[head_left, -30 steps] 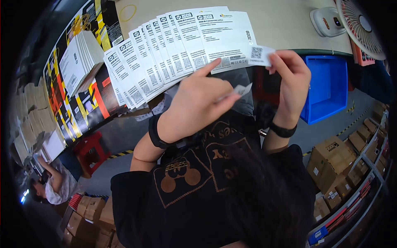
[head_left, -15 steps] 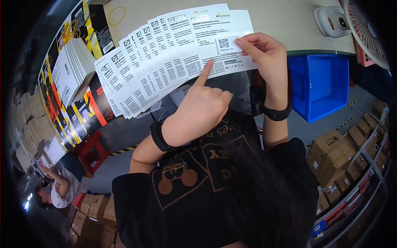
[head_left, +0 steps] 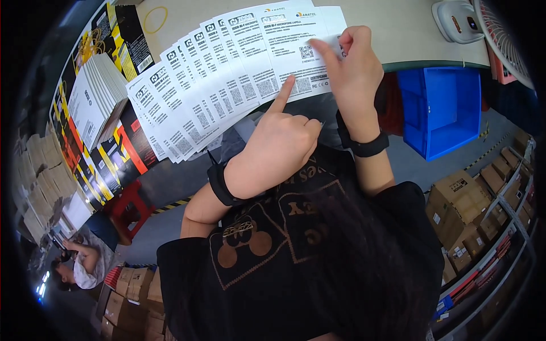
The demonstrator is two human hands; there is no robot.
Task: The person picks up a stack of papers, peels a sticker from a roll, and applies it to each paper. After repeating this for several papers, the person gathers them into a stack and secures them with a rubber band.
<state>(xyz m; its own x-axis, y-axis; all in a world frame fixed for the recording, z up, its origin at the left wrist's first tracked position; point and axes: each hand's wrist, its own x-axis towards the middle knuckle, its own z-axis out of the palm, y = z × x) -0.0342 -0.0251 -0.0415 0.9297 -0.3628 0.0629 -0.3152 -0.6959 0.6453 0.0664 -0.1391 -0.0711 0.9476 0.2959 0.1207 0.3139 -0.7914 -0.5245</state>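
Observation:
Overlapping white printed cards are fanned out along the table's near edge. The rightmost card carries a small white QR-code label, partly covered by my right hand. My right thumb lies across the label's upper part, apart from the curled index finger. My left hand presses its stretched index fingertip on the lower part of that card, left of the label. Its other fingers are curled in; a thin dark tip shows beside them, and what they hold, if anything, is hidden.
A stack of white cards stands on black-and-yellow printed packaging at left. A blue crate, a white device and a fan are at right. Cartons fill shelves; a person sits lower left.
My right hand has shifted up and slightly left, its thumb now over the label instead of pinching the label's right edge. My left hand stays nearly in place.

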